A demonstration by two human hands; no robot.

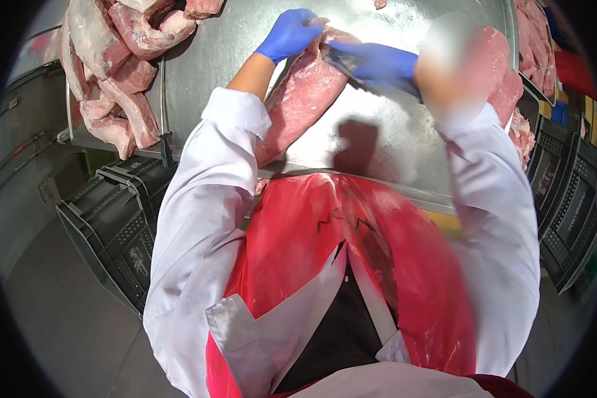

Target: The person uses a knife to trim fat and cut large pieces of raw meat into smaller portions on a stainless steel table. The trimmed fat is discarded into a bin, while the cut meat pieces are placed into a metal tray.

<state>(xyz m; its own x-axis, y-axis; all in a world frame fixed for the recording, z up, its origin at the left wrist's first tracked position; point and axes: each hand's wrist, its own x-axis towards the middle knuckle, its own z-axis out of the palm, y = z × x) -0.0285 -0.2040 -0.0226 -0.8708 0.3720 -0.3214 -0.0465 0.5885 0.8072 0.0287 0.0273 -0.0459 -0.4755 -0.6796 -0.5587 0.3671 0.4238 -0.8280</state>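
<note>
The head camera looked steeply down from the wearer's head, its upright wide fisheye view taking in the red apron [411,272] and both white sleeves [199,186] close below. It faced over the near edge of the metal desk [404,156], which curved across the middle of the view, while the desk's surface ran on past the top. The left hand [290,36] and right hand [381,64] showed beyond that near edge, toward the upper rim.
</note>
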